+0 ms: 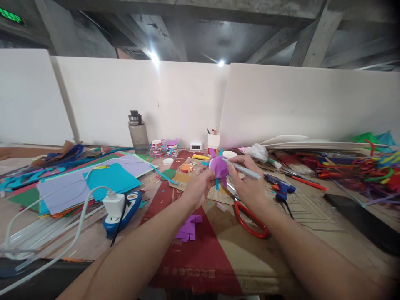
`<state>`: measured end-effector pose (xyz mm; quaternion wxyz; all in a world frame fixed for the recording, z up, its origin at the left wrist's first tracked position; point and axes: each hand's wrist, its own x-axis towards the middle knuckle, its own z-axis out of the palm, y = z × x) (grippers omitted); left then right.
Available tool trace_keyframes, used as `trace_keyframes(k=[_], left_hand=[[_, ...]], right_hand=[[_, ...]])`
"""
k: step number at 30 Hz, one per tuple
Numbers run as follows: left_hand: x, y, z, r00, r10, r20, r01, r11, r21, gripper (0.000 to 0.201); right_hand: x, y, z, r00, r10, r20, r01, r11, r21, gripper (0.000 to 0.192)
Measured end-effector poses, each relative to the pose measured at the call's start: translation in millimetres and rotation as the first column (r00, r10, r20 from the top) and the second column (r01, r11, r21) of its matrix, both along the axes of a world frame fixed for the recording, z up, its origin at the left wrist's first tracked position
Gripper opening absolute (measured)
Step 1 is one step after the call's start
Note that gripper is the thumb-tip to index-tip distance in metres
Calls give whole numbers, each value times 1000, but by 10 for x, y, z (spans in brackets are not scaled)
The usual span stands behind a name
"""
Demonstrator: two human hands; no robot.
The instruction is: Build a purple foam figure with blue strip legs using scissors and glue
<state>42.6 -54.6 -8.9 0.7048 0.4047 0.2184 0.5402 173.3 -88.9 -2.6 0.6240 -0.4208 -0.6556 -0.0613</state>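
Note:
My left hand [198, 187] is closed around the edge of a small round purple foam craft piece [219, 167]. Purple tabs and blue strips stick out from its rim, and a bit of white shows on its left side. In my right hand [251, 185] is a grey-white marker pen [248, 171], its front end close to the purple piece; the tip itself is hard to make out. Red-handled scissors [250, 223] lie beneath my right hand. Purple foam scraps [189, 229] rest on the red-and-brown cardboard below my left forearm.
Blue glue gun [284, 190] and black phone-like slab [362, 221] lie right. Coloured foam sheets [112, 181] and a blue power strip [129, 212] with white plug and cables are left. A bottle [138, 133], a small clock [196, 146] and a pen cup [213, 141] stand behind.

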Motion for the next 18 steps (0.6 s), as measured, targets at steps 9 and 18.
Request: trace_keyframes(k=[9, 18], left_hand=[[11, 4, -35, 1000, -13, -12, 14, 999, 40, 17], [19, -15, -1, 999, -26, -22, 28, 998, 62, 16]], right_hand=[[17, 20, -18, 1000, 3, -13, -3, 1000, 26, 4], [3, -3, -1, 1000, 5, 6, -5, 999, 33, 4]])
